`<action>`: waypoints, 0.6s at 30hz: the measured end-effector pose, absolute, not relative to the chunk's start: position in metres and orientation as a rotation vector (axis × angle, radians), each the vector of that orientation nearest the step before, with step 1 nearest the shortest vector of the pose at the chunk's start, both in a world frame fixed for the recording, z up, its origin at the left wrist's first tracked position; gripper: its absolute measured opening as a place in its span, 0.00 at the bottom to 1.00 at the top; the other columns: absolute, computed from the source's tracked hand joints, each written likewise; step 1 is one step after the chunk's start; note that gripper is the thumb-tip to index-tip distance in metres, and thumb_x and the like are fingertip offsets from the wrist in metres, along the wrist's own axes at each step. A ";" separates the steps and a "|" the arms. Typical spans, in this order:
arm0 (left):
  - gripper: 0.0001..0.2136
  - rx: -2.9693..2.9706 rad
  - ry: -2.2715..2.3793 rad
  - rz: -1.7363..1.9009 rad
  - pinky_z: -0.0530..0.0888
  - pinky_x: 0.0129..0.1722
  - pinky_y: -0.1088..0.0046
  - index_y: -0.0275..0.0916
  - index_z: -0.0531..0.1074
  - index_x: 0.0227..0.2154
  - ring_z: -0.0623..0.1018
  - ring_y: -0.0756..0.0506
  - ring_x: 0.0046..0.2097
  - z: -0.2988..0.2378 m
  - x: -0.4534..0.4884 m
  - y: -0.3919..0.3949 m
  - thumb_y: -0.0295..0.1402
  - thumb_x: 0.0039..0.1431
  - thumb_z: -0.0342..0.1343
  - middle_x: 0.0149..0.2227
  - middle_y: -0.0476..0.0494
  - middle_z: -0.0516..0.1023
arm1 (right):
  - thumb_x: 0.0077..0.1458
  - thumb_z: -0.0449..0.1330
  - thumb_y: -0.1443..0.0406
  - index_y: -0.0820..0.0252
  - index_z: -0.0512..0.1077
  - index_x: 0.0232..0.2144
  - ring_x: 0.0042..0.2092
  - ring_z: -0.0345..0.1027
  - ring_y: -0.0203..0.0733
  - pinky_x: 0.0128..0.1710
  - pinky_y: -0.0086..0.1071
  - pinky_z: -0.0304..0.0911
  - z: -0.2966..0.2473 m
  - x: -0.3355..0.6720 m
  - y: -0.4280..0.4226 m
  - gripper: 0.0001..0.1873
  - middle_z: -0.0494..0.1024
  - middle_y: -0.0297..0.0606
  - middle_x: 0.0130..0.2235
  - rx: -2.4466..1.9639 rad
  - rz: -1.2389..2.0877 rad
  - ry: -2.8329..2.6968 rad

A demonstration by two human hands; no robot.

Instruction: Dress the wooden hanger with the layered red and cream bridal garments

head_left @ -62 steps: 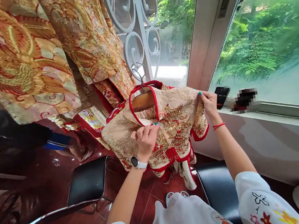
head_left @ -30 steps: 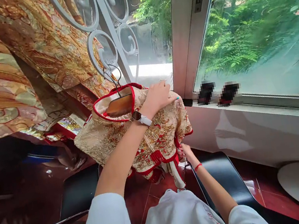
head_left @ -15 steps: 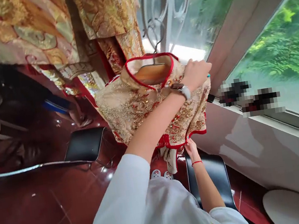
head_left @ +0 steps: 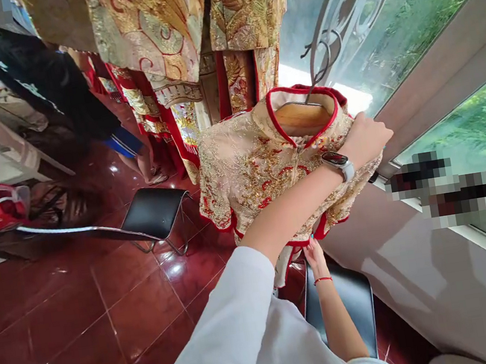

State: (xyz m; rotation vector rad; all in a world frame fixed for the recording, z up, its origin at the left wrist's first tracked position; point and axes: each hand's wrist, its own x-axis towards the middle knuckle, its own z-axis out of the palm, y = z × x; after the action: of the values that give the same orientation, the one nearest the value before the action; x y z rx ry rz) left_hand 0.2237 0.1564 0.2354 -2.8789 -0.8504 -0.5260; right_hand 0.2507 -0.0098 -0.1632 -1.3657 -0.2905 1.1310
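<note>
A beige, short-sleeved jacket (head_left: 247,166) with gold beading, red flowers and red piping hangs before me on a wooden hanger (head_left: 304,119). The hanger's thin metal hook rises to a grey scrolled metal frame. My left arm, wearing a watch (head_left: 338,161), crosses the jacket's front. At the shoulder on the right, my left hand (head_left: 367,138) is closed on the cloth, its fingertips mostly hidden. Lower down, my right hand (head_left: 316,256), with a red string at the wrist, pinches the red-edged hem. A pale cloth piece with red edging hangs below the hem.
Gold and red embroidered garments (head_left: 156,30) hang behind the jacket. A black chair (head_left: 156,213) stands to the left, and another black seat (head_left: 356,299) is beside my right arm. A person in dark clothes (head_left: 41,84) is at upper left. Windows and a sill (head_left: 482,228) run along the right.
My view has swung left, so the jacket sits further right and more of the other person shows. Both hands remain on the jacket, at shoulder and hem.
</note>
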 end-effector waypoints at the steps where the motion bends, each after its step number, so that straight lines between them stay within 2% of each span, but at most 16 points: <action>1: 0.13 -2.880 -0.834 -0.518 0.60 0.53 0.58 0.33 0.79 0.42 0.77 0.44 0.53 0.235 0.224 0.156 0.26 0.69 0.48 0.46 0.39 0.83 | 0.41 0.63 0.58 0.52 0.64 0.28 0.32 0.73 0.40 0.35 0.34 0.73 -0.165 0.251 -0.008 0.12 0.74 0.31 0.28 -1.407 1.115 -0.275; 4: 0.12 -2.866 -0.784 -0.459 0.60 0.54 0.57 0.37 0.79 0.43 0.76 0.43 0.54 0.235 0.223 0.155 0.29 0.69 0.49 0.49 0.38 0.82 | 0.38 0.62 0.59 0.51 0.62 0.27 0.26 0.70 0.40 0.29 0.35 0.72 -0.166 0.249 -0.005 0.13 0.70 0.28 0.23 -1.512 1.066 -0.251; 7: 0.16 -2.805 -0.709 -0.481 0.58 0.58 0.55 0.41 0.76 0.49 0.73 0.43 0.59 0.234 0.211 0.145 0.29 0.71 0.43 0.55 0.38 0.78 | 0.36 0.63 0.58 0.51 0.62 0.28 0.27 0.71 0.43 0.32 0.38 0.73 -0.161 0.241 -0.004 0.15 0.70 0.29 0.23 -1.578 1.025 -0.283; 10: 0.20 -2.771 -0.564 -0.760 0.55 0.64 0.59 0.45 0.72 0.56 0.64 0.46 0.67 0.213 0.168 0.120 0.30 0.72 0.38 0.64 0.42 0.68 | 0.35 0.63 0.57 0.51 0.63 0.29 0.31 0.74 0.46 0.37 0.43 0.75 -0.151 0.235 -0.007 0.17 0.73 0.33 0.26 -1.631 0.954 -0.305; 12: 0.19 -2.748 -0.601 -1.058 0.57 0.66 0.65 0.48 0.71 0.56 0.63 0.49 0.67 0.177 0.120 0.099 0.33 0.72 0.39 0.64 0.45 0.67 | 0.35 0.62 0.56 0.51 0.63 0.30 0.33 0.76 0.49 0.38 0.48 0.76 -0.141 0.236 -0.010 0.17 0.74 0.34 0.28 -1.675 0.870 -0.301; 13: 0.17 -2.696 -0.726 -1.235 0.61 0.65 0.66 0.48 0.71 0.54 0.66 0.49 0.64 0.153 0.092 0.090 0.32 0.70 0.41 0.61 0.44 0.71 | 0.36 0.61 0.56 0.51 0.62 0.31 0.34 0.76 0.52 0.39 0.51 0.76 -0.134 0.238 -0.010 0.17 0.75 0.35 0.30 -1.702 0.806 -0.292; 15: 0.14 -2.297 -1.316 -1.640 0.69 0.58 0.62 0.45 0.72 0.48 0.73 0.45 0.55 0.099 0.033 0.080 0.28 0.67 0.43 0.51 0.40 0.75 | 0.40 0.60 0.55 0.49 0.62 0.35 0.43 0.76 0.58 0.43 0.59 0.74 -0.111 0.244 -0.010 0.18 0.75 0.40 0.36 -1.759 0.639 -0.261; 17: 0.14 -1.714 -1.866 -1.889 0.72 0.53 0.57 0.39 0.68 0.51 0.74 0.41 0.53 0.046 -0.022 0.082 0.28 0.64 0.48 0.50 0.34 0.74 | 0.44 0.60 0.55 0.47 0.63 0.43 0.55 0.69 0.62 0.50 0.61 0.71 -0.076 0.248 -0.006 0.22 0.72 0.47 0.49 -1.810 0.363 -0.246; 18: 0.17 -1.530 -2.033 -1.940 0.72 0.52 0.57 0.37 0.65 0.54 0.74 0.39 0.53 0.025 -0.044 0.087 0.30 0.62 0.52 0.51 0.32 0.73 | 0.47 0.60 0.56 0.45 0.62 0.48 0.60 0.64 0.61 0.54 0.60 0.68 -0.053 0.248 -0.002 0.25 0.68 0.48 0.55 -1.815 0.200 -0.264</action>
State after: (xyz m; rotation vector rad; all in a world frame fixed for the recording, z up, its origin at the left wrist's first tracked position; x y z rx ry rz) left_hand -0.0445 0.0872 0.0251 -1.5302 -2.0330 -1.9404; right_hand 0.2477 -0.0016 -0.0529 -1.8147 -0.2643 0.2002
